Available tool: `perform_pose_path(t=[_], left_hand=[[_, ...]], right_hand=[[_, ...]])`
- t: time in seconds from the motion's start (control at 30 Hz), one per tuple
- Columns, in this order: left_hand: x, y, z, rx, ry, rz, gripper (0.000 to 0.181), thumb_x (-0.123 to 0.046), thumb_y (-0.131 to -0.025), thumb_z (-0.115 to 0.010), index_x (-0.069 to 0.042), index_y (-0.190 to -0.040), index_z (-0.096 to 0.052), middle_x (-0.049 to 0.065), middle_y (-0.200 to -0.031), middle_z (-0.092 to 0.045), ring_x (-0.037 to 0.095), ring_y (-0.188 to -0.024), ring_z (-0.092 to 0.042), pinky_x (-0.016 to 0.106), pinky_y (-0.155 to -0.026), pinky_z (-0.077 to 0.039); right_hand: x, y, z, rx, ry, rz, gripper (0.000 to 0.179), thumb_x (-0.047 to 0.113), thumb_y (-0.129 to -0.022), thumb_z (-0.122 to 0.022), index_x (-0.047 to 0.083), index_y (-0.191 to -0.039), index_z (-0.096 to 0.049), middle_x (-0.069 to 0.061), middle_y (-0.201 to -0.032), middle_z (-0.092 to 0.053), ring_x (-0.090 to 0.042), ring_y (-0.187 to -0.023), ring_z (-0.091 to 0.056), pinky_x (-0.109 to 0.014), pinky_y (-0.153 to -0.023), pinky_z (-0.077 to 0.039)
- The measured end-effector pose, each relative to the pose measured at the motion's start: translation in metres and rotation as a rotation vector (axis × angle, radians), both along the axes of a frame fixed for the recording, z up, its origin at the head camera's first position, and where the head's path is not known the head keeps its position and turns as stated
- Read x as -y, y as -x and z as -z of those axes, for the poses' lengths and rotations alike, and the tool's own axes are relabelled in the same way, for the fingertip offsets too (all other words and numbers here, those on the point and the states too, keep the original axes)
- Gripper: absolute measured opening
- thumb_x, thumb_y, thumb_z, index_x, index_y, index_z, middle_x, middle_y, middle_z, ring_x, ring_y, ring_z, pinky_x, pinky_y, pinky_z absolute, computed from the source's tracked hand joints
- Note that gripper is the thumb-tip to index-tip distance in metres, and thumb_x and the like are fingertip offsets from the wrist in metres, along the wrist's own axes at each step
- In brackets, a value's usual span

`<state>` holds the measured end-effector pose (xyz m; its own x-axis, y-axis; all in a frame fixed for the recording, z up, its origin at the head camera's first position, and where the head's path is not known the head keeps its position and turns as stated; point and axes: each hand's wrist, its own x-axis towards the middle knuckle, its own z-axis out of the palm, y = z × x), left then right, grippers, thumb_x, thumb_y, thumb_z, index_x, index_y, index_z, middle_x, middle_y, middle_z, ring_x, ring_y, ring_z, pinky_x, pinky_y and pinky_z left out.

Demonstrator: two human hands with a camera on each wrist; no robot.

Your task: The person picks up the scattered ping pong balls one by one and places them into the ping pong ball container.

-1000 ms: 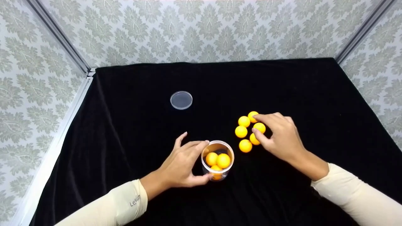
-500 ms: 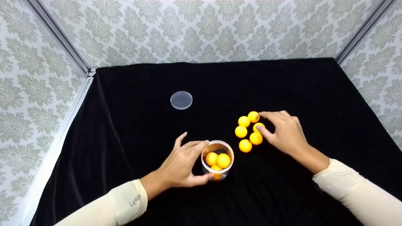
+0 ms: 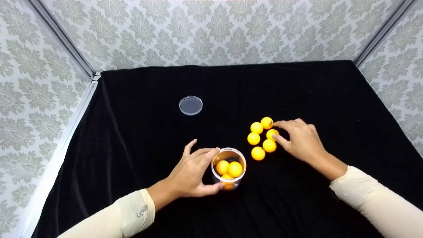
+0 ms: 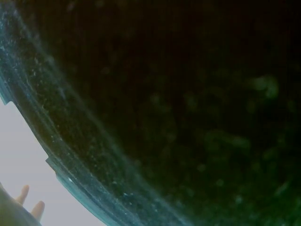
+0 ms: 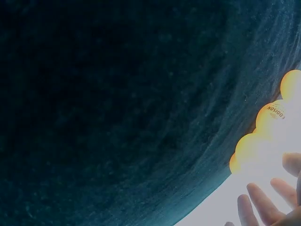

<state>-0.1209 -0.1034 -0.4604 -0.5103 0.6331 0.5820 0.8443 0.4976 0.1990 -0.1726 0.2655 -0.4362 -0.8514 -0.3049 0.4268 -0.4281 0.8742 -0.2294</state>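
My left hand [image 3: 193, 170] holds a clear round jar [image 3: 244, 158] by its left side, thumb at the front and fingers behind near the rim. Inside the jar lie several orange table tennis balls [image 3: 235, 169]. To the right, several more orange table tennis balls [image 3: 258, 153] form a loose ring on the black cloth. My right hand [image 3: 302, 140] is at the right side of this group. Its thumb tip overlaps one ball [image 3: 271, 134] and its index fingertip is close to the farthest ball [image 3: 267, 123]; nothing is gripped. Printed lettering shows on a ball [image 5: 273, 115] in the right wrist view.
A clear round lid [image 3: 191, 105] lies flat on the black cloth [image 3: 148, 99], beyond the jar and to its left. Patterned wall panels [image 3: 218, 33] surround the table at the back and sides. A pale metal frame edge [image 3: 66, 145] runs along the left.
My right hand has drawn back slightly to the right, uncovering more of the balls beneath its fingers. The left hand and the jar have stayed in place.
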Motion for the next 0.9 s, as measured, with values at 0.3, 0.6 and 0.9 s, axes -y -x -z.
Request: perform_pose_path(t=[0.3, 0.6, 0.9], left_hand=[[-0.0002, -0.0003, -0.0007, -0.002, -0.006, 0.001, 0.089, -0.062, -0.077, -0.075, -0.008, -0.143, -0.050, 0.006, -0.130, -0.070, 0.022, -0.121, -0.065, 0.072, -0.108, -0.034], [-0.0002, 0.0000, 0.0001, 0.001, -0.008, 0.003, 0.088, -0.061, -0.077, -0.076, -0.008, -0.143, -0.050, 0.006, -0.130, -0.069, 0.022, -0.120, -0.065, 0.072, -0.108, -0.034], [-0.0005, 0.0002, -0.0001, -0.004, -0.008, 0.001, 0.088, -0.061, -0.077, -0.075, -0.007, -0.142, -0.051, 0.007, -0.131, -0.069, 0.023, -0.120, -0.066, 0.072, -0.108, -0.033]], right_hand=[[-0.0039, 0.0002, 0.0035, 0.008, -0.082, -0.073, 0.036, 0.031, -0.086, -0.081, 0.019, -0.120, -0.075, -0.004, -0.108, -0.078, -0.028, -0.092, -0.070, -0.048, -0.064, -0.055], [-0.0025, 0.0011, 0.0059, 0.054, -0.094, -0.062, 0.039, 0.031, -0.086, -0.081, 0.020, -0.123, -0.074, -0.005, -0.110, -0.078, -0.028, -0.091, -0.069, -0.049, -0.065, -0.054], [-0.0005, 0.0035, 0.0095, 0.093, -0.125, -0.050, 0.042, 0.031, -0.086, -0.081, 0.022, -0.126, -0.072, -0.006, -0.110, -0.078, -0.028, -0.088, -0.068, -0.050, -0.063, -0.053]])
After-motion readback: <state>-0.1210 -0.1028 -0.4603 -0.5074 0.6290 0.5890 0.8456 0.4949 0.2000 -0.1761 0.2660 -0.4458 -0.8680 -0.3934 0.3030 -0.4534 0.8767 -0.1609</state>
